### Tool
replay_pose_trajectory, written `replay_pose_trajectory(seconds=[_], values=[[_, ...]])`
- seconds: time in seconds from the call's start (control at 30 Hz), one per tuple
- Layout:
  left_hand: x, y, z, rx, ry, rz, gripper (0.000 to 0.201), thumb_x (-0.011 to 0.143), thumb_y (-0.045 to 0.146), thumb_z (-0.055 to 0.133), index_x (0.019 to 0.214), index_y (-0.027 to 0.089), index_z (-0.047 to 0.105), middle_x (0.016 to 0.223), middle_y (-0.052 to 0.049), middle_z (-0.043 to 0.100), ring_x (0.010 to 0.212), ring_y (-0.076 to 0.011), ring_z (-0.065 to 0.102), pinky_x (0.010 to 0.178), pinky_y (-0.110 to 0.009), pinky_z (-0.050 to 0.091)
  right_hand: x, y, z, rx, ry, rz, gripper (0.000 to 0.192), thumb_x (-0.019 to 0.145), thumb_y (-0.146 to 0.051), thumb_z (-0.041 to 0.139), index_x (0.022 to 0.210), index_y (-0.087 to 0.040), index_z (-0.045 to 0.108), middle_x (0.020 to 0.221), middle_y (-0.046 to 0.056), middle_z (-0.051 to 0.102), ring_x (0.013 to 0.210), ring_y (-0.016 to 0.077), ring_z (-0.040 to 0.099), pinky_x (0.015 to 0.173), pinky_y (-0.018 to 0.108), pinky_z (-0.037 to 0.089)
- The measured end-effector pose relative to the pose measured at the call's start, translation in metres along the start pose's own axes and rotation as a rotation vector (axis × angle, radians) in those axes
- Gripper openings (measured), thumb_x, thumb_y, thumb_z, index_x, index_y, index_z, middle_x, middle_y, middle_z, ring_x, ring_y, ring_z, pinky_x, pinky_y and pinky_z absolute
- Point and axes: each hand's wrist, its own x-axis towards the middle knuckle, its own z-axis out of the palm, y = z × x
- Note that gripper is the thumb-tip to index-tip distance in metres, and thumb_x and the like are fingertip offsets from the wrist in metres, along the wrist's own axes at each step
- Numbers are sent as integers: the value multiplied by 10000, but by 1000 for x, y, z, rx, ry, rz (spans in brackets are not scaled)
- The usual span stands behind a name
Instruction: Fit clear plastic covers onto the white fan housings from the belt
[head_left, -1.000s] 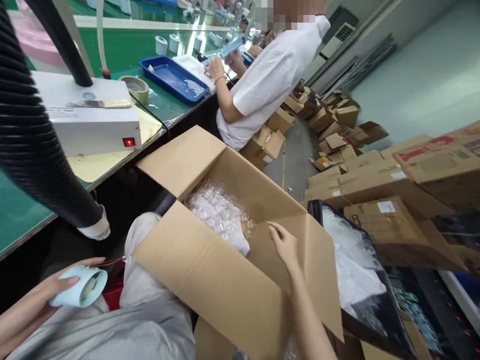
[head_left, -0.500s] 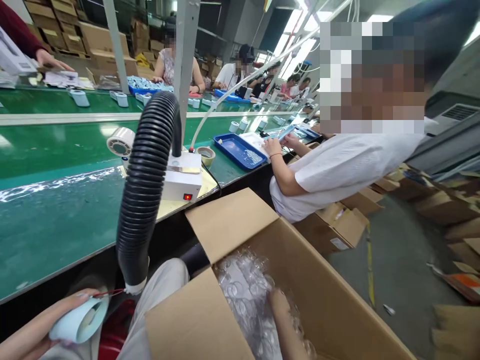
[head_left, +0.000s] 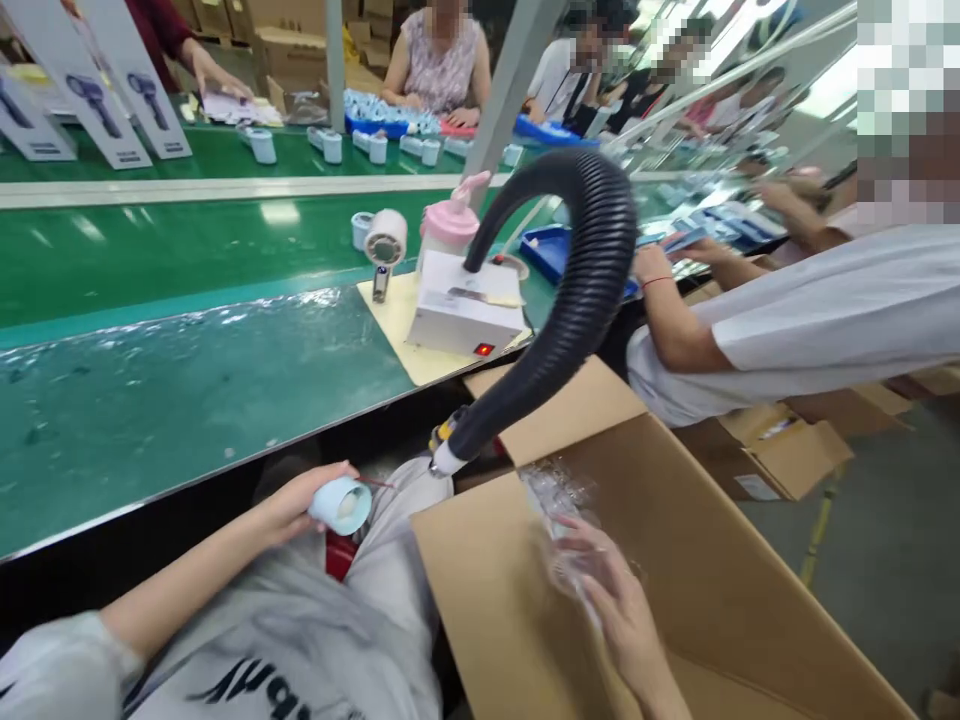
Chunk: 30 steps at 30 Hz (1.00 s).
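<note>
My left hand is wrapped round a light blue cylindrical plastic housing, held over my lap with its open end facing right. A thin red wire sticks out beside the housing. My right hand is over the open cardboard box, fingers closed on a clear plastic round piece, which is blurred. Behind those fingers, inside the box, lie more clear plastic pieces. The fine shape of the held piece cannot be made out.
A black corrugated hose arches from a white machine down towards my lap. A small white fan and a pink-lidded container stand by it on the green bench. A co-worker's arm is at the right.
My right hand has risen from the heap of clear pieces, bringing one up. The view has swung left, and the left hand still holds the light blue housing.
</note>
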Motion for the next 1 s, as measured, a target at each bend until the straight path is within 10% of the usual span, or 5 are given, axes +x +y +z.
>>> replay_pose_trajectory(seconds=[0.13, 0.3, 0.47, 0.77, 1.0], values=[[-5, 7, -4, 184, -148, 76, 456, 689, 557, 775, 865, 152, 663, 697, 14, 613, 536, -98, 483, 451, -198, 341, 14, -108, 84, -213, -253, -379, 528, 913, -233, 556, 1440, -271, 574, 1385, 151, 641, 1072, 334, 696, 824, 460, 631], [-26, 18, -16, 416, -245, 239, 224, 736, 337, 797, 850, 158, 728, 848, -9, 669, 781, -147, 560, 725, -253, 437, 34, -139, 146, -263, -353, -283, 442, 806, -111, 627, 1222, -231, 720, 1433, 181, 579, 1138, 379, 647, 813, 512, 632], [-36, 20, -34, 772, -134, 684, 252, 823, 349, 748, 1003, 176, 711, 1003, -55, 663, 917, -197, 614, 843, -314, 460, 43, -143, 154, 103, -470, -184, 203, 847, -176, 710, 1040, -238, 729, 1395, 120, 592, 1212, 303, 656, 955, 452, 609], [-34, 18, -47, 827, -139, 743, 188, 897, 332, 688, 993, 179, 736, 1002, -66, 662, 928, -191, 633, 876, -319, 491, 43, -152, 154, -177, -154, -403, 351, 979, -261, 576, 1310, -194, 670, 1435, 209, 559, 1166, 369, 655, 879, 510, 623], [-34, 19, -41, 853, -187, 765, 149, 884, 297, 705, 968, 180, 742, 998, -60, 649, 962, -201, 627, 901, -331, 486, 49, -137, 163, 118, -533, -246, 197, 850, -125, 662, 998, -217, 755, 1503, 148, 509, 1297, 340, 584, 1043, 537, 537]])
